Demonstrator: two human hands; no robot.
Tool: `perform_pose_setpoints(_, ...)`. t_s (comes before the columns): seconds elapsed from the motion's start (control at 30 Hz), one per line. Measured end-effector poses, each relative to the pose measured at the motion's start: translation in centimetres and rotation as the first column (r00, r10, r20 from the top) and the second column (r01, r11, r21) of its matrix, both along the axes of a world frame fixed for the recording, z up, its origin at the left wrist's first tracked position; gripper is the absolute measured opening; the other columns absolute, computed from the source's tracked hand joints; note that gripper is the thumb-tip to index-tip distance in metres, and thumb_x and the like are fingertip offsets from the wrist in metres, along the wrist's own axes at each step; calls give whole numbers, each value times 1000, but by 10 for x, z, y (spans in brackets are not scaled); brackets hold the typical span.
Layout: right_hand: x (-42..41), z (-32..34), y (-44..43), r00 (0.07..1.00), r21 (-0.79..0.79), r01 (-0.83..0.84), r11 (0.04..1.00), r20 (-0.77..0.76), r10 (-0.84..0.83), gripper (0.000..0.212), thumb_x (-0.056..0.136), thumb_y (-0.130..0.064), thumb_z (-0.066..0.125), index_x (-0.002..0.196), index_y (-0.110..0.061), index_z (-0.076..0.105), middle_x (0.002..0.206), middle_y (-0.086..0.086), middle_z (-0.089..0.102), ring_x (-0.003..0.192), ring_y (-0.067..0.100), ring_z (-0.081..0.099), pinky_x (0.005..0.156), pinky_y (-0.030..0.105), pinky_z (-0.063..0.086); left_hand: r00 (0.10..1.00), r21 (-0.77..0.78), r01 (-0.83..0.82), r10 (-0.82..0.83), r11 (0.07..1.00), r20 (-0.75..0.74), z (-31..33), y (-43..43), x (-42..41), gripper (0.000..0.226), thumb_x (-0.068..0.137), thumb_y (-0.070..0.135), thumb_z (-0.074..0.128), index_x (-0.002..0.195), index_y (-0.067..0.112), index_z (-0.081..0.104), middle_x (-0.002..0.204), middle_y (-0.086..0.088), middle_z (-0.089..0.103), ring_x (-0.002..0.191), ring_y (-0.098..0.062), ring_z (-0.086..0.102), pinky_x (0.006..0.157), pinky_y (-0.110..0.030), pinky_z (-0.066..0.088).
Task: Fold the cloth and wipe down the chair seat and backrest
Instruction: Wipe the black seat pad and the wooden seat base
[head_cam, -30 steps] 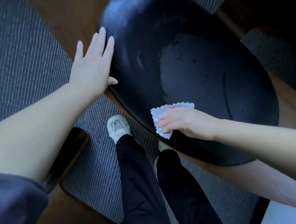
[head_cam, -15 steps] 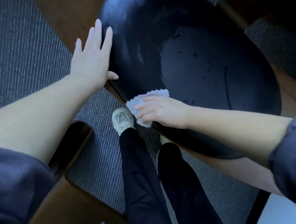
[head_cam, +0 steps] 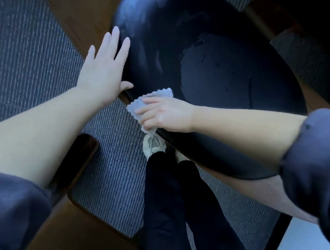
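White cloth (head_cam: 151, 100) sits on the near-left rim of the black chair (head_cam: 226, 81), gripped there by the right hand (head_cam: 165, 114); the left hand (head_cam: 103, 70), spread flat, presses the chair's left edge.

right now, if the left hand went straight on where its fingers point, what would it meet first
Likely the black chair's backrest: the left hand lies flat along its rim, though depth is unclear.
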State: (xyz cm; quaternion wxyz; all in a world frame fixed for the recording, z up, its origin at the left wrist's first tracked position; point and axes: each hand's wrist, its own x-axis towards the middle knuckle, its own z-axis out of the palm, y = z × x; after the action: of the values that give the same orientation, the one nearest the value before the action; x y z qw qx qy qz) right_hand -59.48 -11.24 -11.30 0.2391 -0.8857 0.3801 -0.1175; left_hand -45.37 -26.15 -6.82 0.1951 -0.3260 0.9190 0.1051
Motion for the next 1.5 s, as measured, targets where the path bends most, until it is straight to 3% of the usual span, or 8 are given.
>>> perform_pose_setpoints(0.07, 9, -4, 8, 995, 94, -46, 995, -88, 54, 33, 85, -2, 37, 78, -10, 68, 92, 4, 70, 106, 28, 63, 111, 42, 26, 999, 3, 22, -22, 1000, -26, -3, -3, 6, 99, 86, 41, 69, 156, 9, 5, 164, -15, -7, 151, -31, 2, 120, -52, 15)
perform_pose_setpoints(0.3, -3, -8, 60, 997, 207, -24, 978, 81, 7, 25, 73, 2, 50, 78, -13, 69, 95, 1, 70, 112, 23, 60, 115, 38, 23, 999, 42, -2, 4, 999, -42, -4, -2, 8, 102, 86, 44, 68, 157, 13, 3, 164, -12, -10, 151, -31, 1, 120, -52, 9)
perform_pose_setpoints(0.57, -45, 9, 125, 996, 318, -74, 945, 78, 52, 23, 87, -16, 47, 88, -15, 70, 108, -5, 69, 122, 20, 52, 115, 38, 25, 975, 123, -209, 217, 970, -54, -4, 22, 2, 98, 88, 29, 70, 157, 17, 1, 164, -8, -15, 152, -26, -5, 120, -56, 2)
perform_pose_setpoints(0.77, -68, 13, 142, 964, 378, -191, 906, 247, 101, 23, 77, 11, 56, 72, -9, 67, 89, 4, 68, 93, 27, 57, 84, 42, 46, 926, 212, -346, 368, 914, -77, -9, 51, -9, 102, 86, 47, 67, 157, 20, -1, 162, -8, -23, 150, -26, -16, 119, -57, -2)
perform_pose_setpoints(0.83, -73, 18, 127, 965, 383, -102, 918, 263, -2, 23, 79, 13, 57, 71, -6, 67, 83, 6, 67, 85, 29, 59, 76, 42, 47, 931, 172, -347, 361, 922, -60, -11, 55, -12, 108, 84, 48, 71, 157, 19, -4, 161, -10, -24, 150, -28, -17, 118, -60, -2)
perform_pose_setpoints(1.0, -56, 13, 61, 898, 252, 276, 928, 276, -343, 43, 72, 27, 39, 97, 7, 69, 105, 20, 67, 99, 34, 56, 91, 45, 45, 917, 88, -390, 395, 917, -49, -15, 61, -19, 112, 81, 43, 75, 156, 18, -5, 161, -12, -22, 150, -29, -15, 118, -61, 0)
perform_pose_setpoints(1.4, -77, -1, 109, 982, 302, 88, 949, 133, -134, 46, 86, 16, 38, 121, 0, 63, 135, 14, 56, 128, 31, 44, 111, 35, 28, 908, 40, -418, 419, 908, -29, -20, 67, -27, 114, 81, 40, 75, 156, 17, -9, 160, -15, -23, 149, -33, -16, 117, -62, 1)
perform_pose_setpoints(1.5, -56, -5, 45, 947, 281, 229, 932, 159, -281, 26, 93, 6, 35, 94, 5, 61, 103, 27, 54, 96, 36, 44, 83, 32, 35, 911, 21, -411, 411, 912, -19, -23, 67, -25, 114, 82, 43, 73, 155, 17, -10, 160, -15, -23, 149, -32, -16, 117, -61, 2)
